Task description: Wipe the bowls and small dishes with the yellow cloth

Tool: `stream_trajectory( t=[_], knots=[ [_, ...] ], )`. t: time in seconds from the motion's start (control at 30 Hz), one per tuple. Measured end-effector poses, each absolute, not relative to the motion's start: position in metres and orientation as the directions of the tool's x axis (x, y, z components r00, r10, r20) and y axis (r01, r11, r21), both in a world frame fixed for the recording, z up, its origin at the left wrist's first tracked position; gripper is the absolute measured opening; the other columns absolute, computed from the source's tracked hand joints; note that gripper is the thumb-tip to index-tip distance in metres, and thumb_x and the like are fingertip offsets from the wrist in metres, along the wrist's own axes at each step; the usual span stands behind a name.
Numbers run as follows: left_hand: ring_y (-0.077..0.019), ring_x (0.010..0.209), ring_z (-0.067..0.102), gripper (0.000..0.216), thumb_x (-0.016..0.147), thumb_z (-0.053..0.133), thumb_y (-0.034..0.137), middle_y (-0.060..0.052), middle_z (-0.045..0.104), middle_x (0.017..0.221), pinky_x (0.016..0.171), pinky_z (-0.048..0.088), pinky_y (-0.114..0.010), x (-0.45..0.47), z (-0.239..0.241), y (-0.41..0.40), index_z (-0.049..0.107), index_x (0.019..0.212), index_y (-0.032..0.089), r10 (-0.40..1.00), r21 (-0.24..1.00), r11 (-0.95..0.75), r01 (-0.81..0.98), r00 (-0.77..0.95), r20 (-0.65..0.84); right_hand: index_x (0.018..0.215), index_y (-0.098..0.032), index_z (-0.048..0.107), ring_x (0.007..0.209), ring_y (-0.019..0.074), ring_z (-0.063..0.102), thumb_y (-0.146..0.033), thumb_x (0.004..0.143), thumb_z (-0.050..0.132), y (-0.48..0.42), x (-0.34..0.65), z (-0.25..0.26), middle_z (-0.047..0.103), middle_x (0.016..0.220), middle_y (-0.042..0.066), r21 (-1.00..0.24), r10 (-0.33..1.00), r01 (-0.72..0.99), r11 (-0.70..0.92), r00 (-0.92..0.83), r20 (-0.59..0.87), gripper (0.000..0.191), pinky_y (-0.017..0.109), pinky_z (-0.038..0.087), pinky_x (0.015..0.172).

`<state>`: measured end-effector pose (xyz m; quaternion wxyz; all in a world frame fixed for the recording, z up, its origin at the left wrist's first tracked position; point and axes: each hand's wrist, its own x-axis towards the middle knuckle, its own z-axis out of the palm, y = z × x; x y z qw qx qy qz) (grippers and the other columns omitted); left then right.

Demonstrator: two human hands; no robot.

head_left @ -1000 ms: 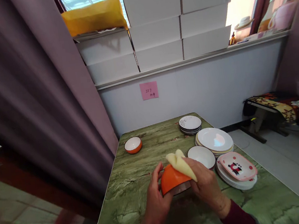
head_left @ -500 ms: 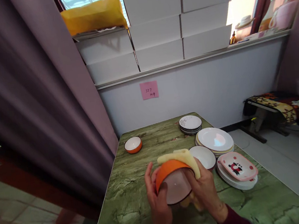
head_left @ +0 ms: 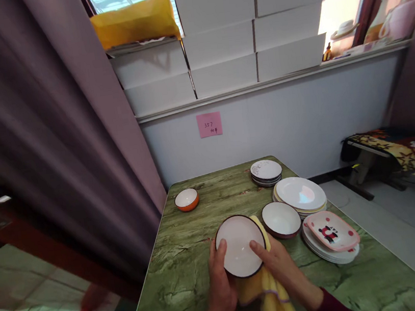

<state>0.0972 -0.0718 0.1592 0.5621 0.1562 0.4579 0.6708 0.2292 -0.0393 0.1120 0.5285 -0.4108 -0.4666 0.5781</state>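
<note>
Between my two hands is a bowl (head_left: 240,248) with a white inside and a dark rim, its open side turned up toward me. My left hand (head_left: 220,282) grips it at the left, thumb over the rim. On the other side, my right hand (head_left: 279,264) holds the bowl through a yellow cloth (head_left: 275,295), with the thumb inside the rim. The cloth hangs down below the bowl. Just beyond my right hand, another white bowl (head_left: 281,218) with a dark rim rests on the green table (head_left: 176,263).
At the table's far left sits an orange bowl (head_left: 186,199). Along the right are a stack of patterned plates (head_left: 266,170), larger white plates (head_left: 300,194), and a pink-edged square dish (head_left: 332,230) on more plates. A wall (head_left: 266,132) stands behind the table.
The held bowl has turned from a tilted position, orange outside showing, to facing up at me. The cloth has moved from over its top to its right side and below.
</note>
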Motion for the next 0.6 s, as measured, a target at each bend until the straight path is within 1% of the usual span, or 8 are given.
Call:
stream_trajectory(
  t=[0.07, 0.17, 0.23, 0.27, 0.33, 0.43, 0.5, 0.6],
  knots=[
    [-0.0315, 0.106, 0.071, 0.052, 0.079, 0.072, 0.047, -0.013, 0.075, 0.114, 0.088, 0.058, -0.041, 0.092, 0.157, -0.069, 0.066, 0.121, 0.019, 0.869, 0.763, 0.089, -0.640, -0.325, -0.374, 0.109, -0.015, 0.072, 0.096, 0.0305, 0.071, -0.062, 0.083, 0.065, -0.035, 0.238, 0.105, 0.077, 0.103, 0.012, -0.987, 0.994, -0.160, -0.033, -0.107, -0.016, 0.055, 0.043, 0.057, 0.084],
    [-0.0283, 0.107, 0.070, 0.052, 0.080, 0.072, 0.050, -0.009, 0.074, 0.120, 0.083, 0.059, -0.037, 0.082, 0.151, -0.068, 0.064, 0.123, 0.022, 0.807, 0.746, 0.128, -0.654, -0.369, -0.462, 0.118, -0.015, 0.068, 0.114, 0.0300, 0.065, -0.064, 0.091, 0.050, -0.031, 0.255, 0.096, 0.072, 0.118, 0.013, -0.997, 0.982, -0.074, -0.035, 0.181, -0.048, 0.059, 0.041, 0.055, 0.091],
    [-0.0267, 0.109, 0.069, 0.055, 0.079, 0.073, 0.052, -0.008, 0.071, 0.124, 0.081, 0.059, -0.035, 0.079, 0.148, -0.068, 0.063, 0.124, 0.023, 0.803, 0.783, 0.144, -0.606, -0.391, -0.450, 0.131, -0.015, 0.061, 0.122, 0.0285, 0.060, -0.058, 0.096, 0.044, -0.032, 0.264, 0.099, 0.068, 0.126, 0.013, -0.997, 0.928, 0.017, 0.073, 0.365, 0.075, 0.057, 0.039, 0.053, 0.096],
    [-0.0264, 0.110, 0.069, 0.056, 0.079, 0.073, 0.053, -0.008, 0.071, 0.125, 0.081, 0.059, -0.034, 0.078, 0.146, -0.068, 0.062, 0.124, 0.023, 0.813, 0.804, 0.152, -0.575, -0.389, -0.433, 0.137, -0.016, 0.055, 0.122, 0.0278, 0.059, -0.053, 0.098, 0.042, -0.033, 0.266, 0.103, 0.067, 0.127, 0.013, -0.985, 0.902, 0.084, 0.153, 0.395, 0.174, 0.055, 0.039, 0.052, 0.096],
    [-0.0270, 0.110, 0.068, 0.057, 0.077, 0.074, 0.054, -0.009, 0.071, 0.124, 0.082, 0.058, -0.034, 0.082, 0.142, -0.068, 0.063, 0.123, 0.021, 0.844, 0.831, 0.157, -0.533, -0.365, -0.393, 0.146, -0.017, 0.044, 0.121, 0.0269, 0.060, -0.040, 0.101, 0.040, -0.039, 0.265, 0.116, 0.064, 0.130, 0.014, -0.907, 0.864, 0.238, 0.347, 0.295, 0.408, 0.051, 0.039, 0.051, 0.097],
    [-0.0292, 0.112, 0.067, 0.055, 0.079, 0.072, 0.055, -0.009, 0.071, 0.120, 0.090, 0.055, -0.036, 0.092, 0.137, -0.068, 0.064, 0.120, 0.019, 0.888, 0.867, 0.085, -0.491, -0.357, -0.290, 0.141, -0.021, 0.048, 0.126, 0.0270, 0.056, -0.023, 0.095, 0.048, -0.046, 0.253, 0.128, 0.058, 0.139, 0.012, -0.619, 0.741, 0.453, 0.641, -0.155, 0.654, 0.046, 0.042, 0.047, 0.104],
    [-0.0294, 0.114, 0.065, 0.052, 0.079, 0.072, 0.053, -0.010, 0.071, 0.120, 0.095, 0.052, -0.037, 0.097, 0.135, -0.068, 0.066, 0.116, 0.018, 0.899, 0.916, 0.034, -0.399, -0.388, -0.203, 0.135, -0.025, 0.056, 0.128, 0.0281, 0.055, -0.013, 0.087, 0.053, -0.048, 0.241, 0.125, 0.058, 0.140, 0.010, -0.408, 0.652, 0.537, 0.738, -0.412, 0.637, 0.049, 0.043, 0.048, 0.103],
    [-0.0283, 0.113, 0.065, 0.050, 0.072, 0.079, 0.047, -0.010, 0.072, 0.118, 0.101, 0.048, -0.038, 0.099, 0.134, -0.070, 0.068, 0.112, 0.019, 0.905, 0.982, 0.023, -0.187, -0.414, -0.100, 0.125, -0.023, 0.063, 0.115, 0.0307, 0.062, -0.006, 0.079, 0.056, -0.051, 0.226, 0.109, 0.067, 0.126, 0.010, -0.269, 0.669, 0.648, 0.713, -0.514, 0.537, 0.050, 0.042, 0.053, 0.092]
  ],
)
